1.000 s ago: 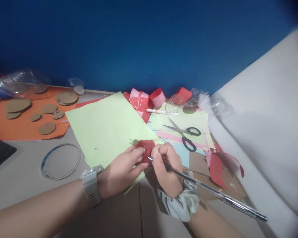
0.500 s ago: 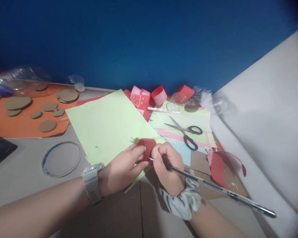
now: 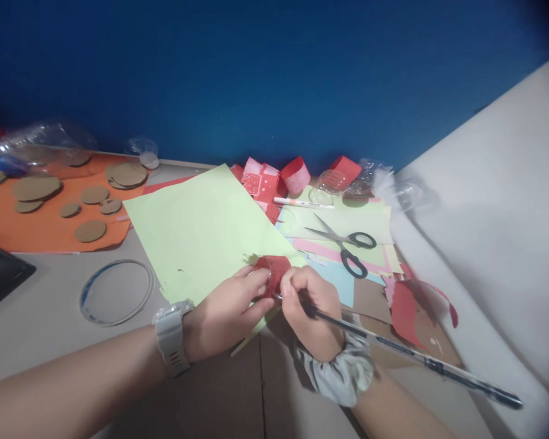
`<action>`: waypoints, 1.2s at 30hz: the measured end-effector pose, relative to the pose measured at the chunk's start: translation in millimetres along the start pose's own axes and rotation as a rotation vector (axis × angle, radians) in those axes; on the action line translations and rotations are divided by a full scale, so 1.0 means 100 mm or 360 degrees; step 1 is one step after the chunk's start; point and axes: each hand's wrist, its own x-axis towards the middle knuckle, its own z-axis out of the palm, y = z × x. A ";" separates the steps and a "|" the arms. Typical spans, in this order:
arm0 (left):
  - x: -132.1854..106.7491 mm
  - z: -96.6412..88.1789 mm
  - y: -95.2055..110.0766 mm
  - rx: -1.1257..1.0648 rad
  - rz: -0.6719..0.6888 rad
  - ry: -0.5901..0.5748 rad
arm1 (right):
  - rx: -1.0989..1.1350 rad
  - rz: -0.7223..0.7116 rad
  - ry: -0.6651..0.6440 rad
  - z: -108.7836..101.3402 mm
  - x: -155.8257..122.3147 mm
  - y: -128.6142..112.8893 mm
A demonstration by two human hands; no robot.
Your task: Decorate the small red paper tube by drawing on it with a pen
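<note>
My left hand (image 3: pixel 238 305) is closed round a small red paper ring (image 3: pixel 277 271), with the fingers partly inside it. Between the thumb and fingers of my right hand (image 3: pixel 313 311) is a long pen (image 3: pixel 393 349); its tip meets the near side of the red ring and its barrel slants down to the right. Both hands are over the near corner of a pale green paper sheet (image 3: pixel 201 225). Ragged paper edges stick up behind the ring. What my left fingertips do inside the ring is hidden.
Scissors (image 3: pixel 343 241) lie partly spread on coloured paper to the right, beside a white marker (image 3: pixel 302 202). Red and pink paper rings (image 3: pixel 296 175) stand by the blue wall. Cardboard discs (image 3: pixel 90 230) rest on orange paper at left, near a tape roll (image 3: pixel 116 292).
The pen's far end has swung slightly right and down, while its tip stays at the red ring. My left hand keeps its hold; the whole view has shifted a little.
</note>
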 end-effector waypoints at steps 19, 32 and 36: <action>0.01 0.01 -0.01 0.0023 0.0023 0.0013 | -0.0043 -0.0048 0.0044 0.00 -0.02 0.04; 0.02 0.00 0.00 -0.0046 0.0039 0.0018 | -0.0038 -0.0147 -0.0027 -0.01 0.01 0.02; 0.02 0.01 -0.01 -0.0057 0.0047 0.0025 | -0.0047 -0.0165 -0.0044 -0.01 0.03 0.00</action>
